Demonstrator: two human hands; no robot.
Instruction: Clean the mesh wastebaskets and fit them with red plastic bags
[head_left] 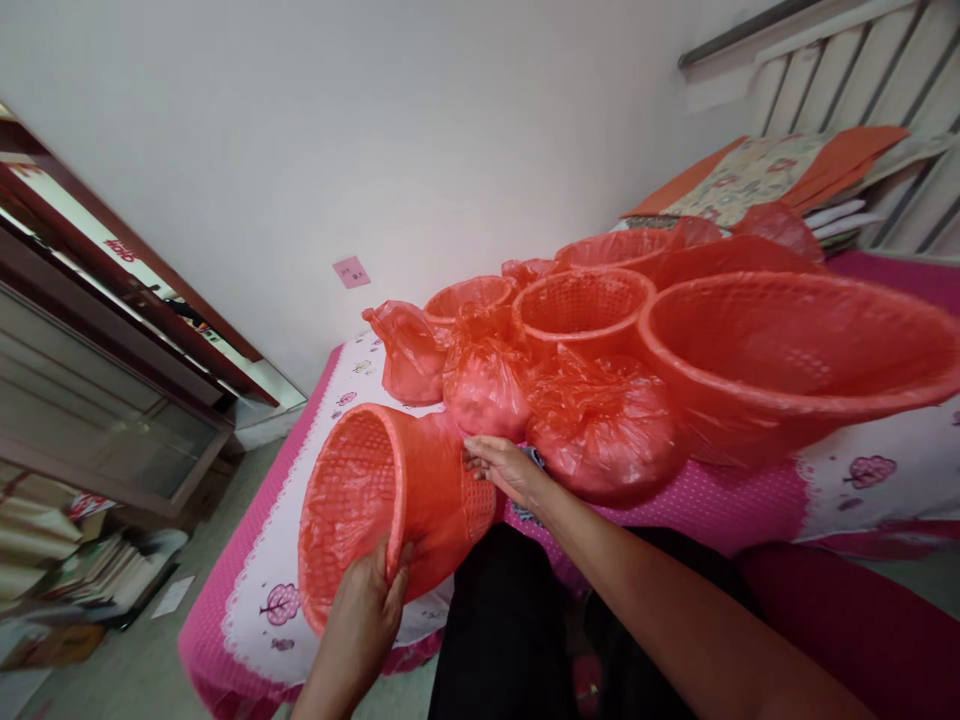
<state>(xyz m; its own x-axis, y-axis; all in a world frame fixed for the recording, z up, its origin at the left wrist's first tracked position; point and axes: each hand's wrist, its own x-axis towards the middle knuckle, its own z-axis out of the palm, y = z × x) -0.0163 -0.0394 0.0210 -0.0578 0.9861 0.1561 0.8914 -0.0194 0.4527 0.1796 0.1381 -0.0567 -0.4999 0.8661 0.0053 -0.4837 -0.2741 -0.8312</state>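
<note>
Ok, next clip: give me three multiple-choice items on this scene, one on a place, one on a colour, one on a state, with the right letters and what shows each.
1. Where does the left hand grip the basket?
A. at its rim
B. at its base
C. nowhere

2. What colour are the baskets and bags on the bed?
A. blue
B. orange-red
C. green

3. How does the held basket lie?
A. upright, mouth up
B. upside down
C. tipped on its side, mouth facing left

Answers:
1 A, the fingers curl over the lower rim.
2 B, every basket and every tied bag is orange-red.
3 C, its open mouth faces left, while the right hand touches its base end.
</note>
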